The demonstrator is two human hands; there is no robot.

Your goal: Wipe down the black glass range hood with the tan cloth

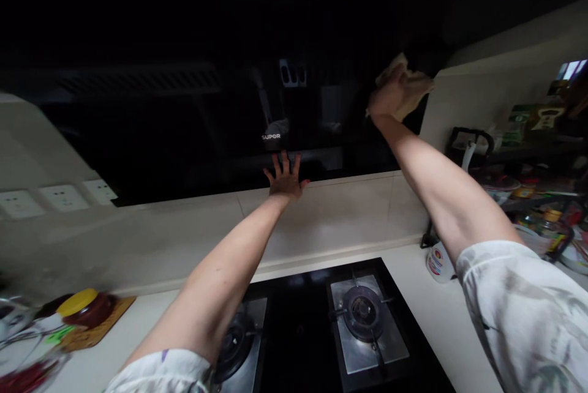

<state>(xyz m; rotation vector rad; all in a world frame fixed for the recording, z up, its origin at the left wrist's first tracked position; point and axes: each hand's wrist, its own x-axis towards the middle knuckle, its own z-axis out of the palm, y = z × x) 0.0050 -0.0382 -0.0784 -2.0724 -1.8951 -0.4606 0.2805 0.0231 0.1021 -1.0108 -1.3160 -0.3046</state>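
We press our right hand (pixel 390 96) against the glossy black front of the range hood (pixel 193 105), near its right edge, with the fingers clamped on a pale cloth (pixel 408 84) that lies flat against the glass. Our left hand (pixel 285 177) rests at the lower edge of the same hood, just below its brand mark, fingers spread apart and touching the black panel where it meets the cream tiled wall (pixel 340 209).

Below our arms, a black gas hob (pixel 298 332) is set into the white worktop (pixel 413 295), with two steel burners side by side. A small white bottle (pixel 436 261) stands at the back of the worktop, right of the hob. A yellow-lidded jar (pixel 85 306) sits on a wooden board near the worktop's left edge.
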